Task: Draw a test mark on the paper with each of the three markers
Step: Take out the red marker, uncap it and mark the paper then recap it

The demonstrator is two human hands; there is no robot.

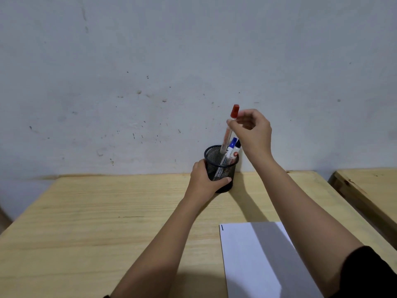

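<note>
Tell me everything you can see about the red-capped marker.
The red-capped marker is a slim pen with a white or pale barrel carrying faint reddish print and a red cap on top. It looks like plastic. It stands nearly upright, leaning slightly right at the top, its lower end inside the black mesh cup beside two other markers. The right hand pinches it in a fingertip grip just below the cap; the cap is on. Its tip is hidden inside the cup.

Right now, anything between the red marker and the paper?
Nothing visible. The right hand holds the red marker, its lower end in the mesh cup. Bare table lies between cup and paper; only the right forearm crosses above the sheet.
</note>
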